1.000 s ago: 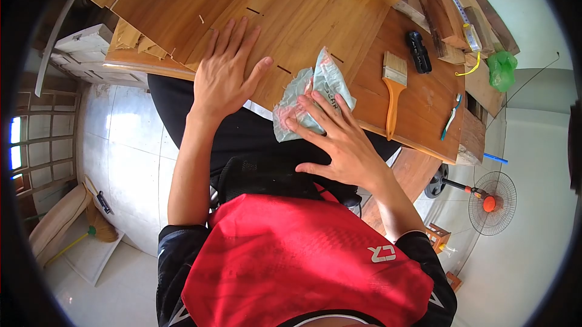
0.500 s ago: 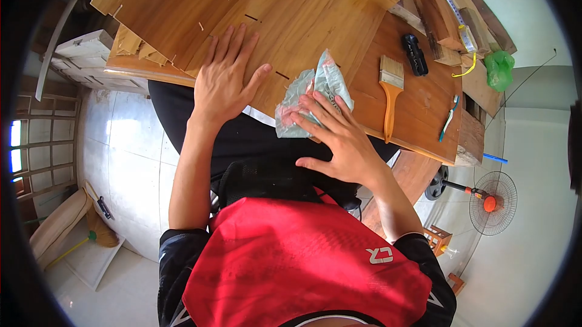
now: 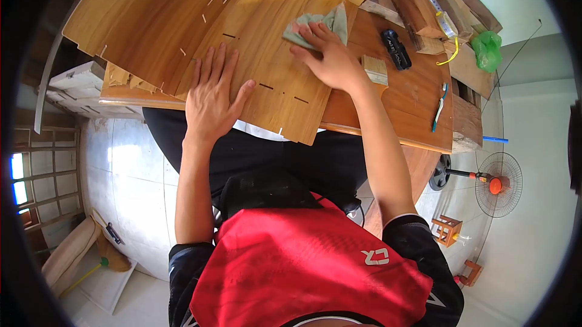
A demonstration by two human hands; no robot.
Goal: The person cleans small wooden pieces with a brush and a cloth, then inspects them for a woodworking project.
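- The right hand (image 3: 327, 54) is pressing flat, fingers spread, on a crumpled pale green cloth (image 3: 318, 24).
- The left hand (image 3: 209, 96) is lying open on the slotted brown wooden panel (image 3: 273, 30).

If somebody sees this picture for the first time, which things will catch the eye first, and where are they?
First, the two bare hands on the slotted wooden panel at the top centre: the left hand lies flat near its front edge, and the right hand presses a pale green cloth at its far side. Next comes the person's red shirt, filling the bottom. To the right, a bright green bag lies at the bench's far end.
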